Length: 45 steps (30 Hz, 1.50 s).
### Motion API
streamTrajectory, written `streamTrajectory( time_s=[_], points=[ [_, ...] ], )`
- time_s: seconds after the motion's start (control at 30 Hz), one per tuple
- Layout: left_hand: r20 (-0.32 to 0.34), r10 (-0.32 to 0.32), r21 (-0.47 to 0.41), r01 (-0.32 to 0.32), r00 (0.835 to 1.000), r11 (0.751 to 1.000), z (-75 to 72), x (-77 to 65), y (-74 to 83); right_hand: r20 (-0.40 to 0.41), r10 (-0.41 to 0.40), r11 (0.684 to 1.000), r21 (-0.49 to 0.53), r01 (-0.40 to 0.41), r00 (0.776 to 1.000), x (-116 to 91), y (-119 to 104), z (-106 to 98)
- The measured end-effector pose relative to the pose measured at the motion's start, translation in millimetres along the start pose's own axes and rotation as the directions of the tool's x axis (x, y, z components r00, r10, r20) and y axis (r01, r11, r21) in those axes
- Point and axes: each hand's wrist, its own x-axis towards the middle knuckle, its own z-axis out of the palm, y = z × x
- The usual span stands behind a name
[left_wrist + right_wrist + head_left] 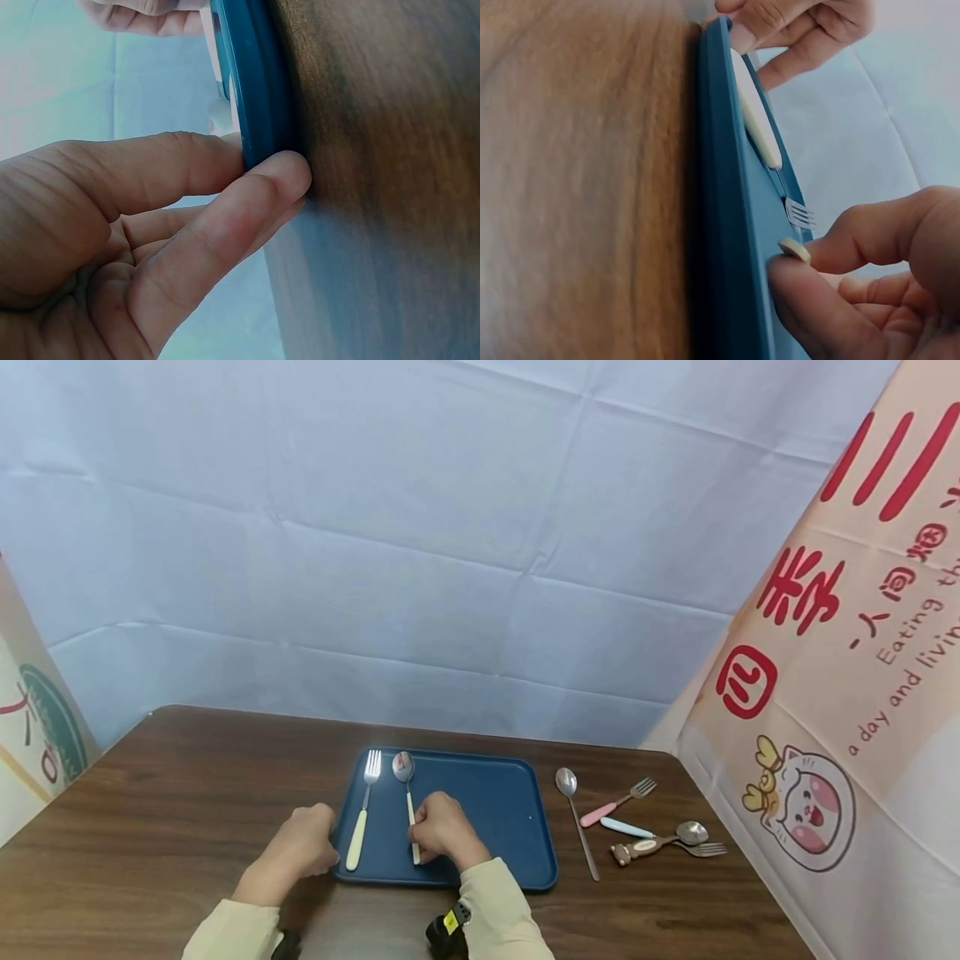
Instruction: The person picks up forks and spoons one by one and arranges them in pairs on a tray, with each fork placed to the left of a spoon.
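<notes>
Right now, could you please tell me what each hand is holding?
Left hand: pinching the edge of the blue tray.
Right hand: holding the cream-handled spoon.

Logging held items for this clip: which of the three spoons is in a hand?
The cream-handled spoon, pinched by the right hand over the blue tray. The all-metal spoon and brown-handled spoon lie unheld on the table.
</notes>
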Motion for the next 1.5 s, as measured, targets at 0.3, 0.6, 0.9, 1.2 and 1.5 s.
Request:
streamTrajectory(
  time_s=[0.3,0.6,0.9,1.2,1.5],
  points=[
    [0.008,-0.002,0.005,0.002,1.0,1.0,-0.7,-0.2,2.3,0.003,0.02,0.997,0.07,-0.021,1.0,-1,-5,12],
    [0.021,-0.02,0.008,0.02,1.0,1.0,-2.0,-0.7,0.7,-0.029,0.03,0.997,0.072,-0.028,0.999,0,-13,25],
    [0.031,-0.039,0.01,0.039,0.999,0.999,-2.3,-0.6,0.6,-0.07,0.061,0.994,0.098,-0.054,0.996,0,-17,33],
    [0.044,-0.057,0.006,0.057,0.997,0.998,-0.5,-0.1,0.1,-0.11,0.086,0.995,0.069,-0.078,0.99,3,-17,37],
    [0.053,-0.053,0.004,0.053,0.997,0.999,-3.1,1.4,2.7,-0.143,0.094,0.995,-0.005,-0.096,0.985,2,-20,35]
  ],
)
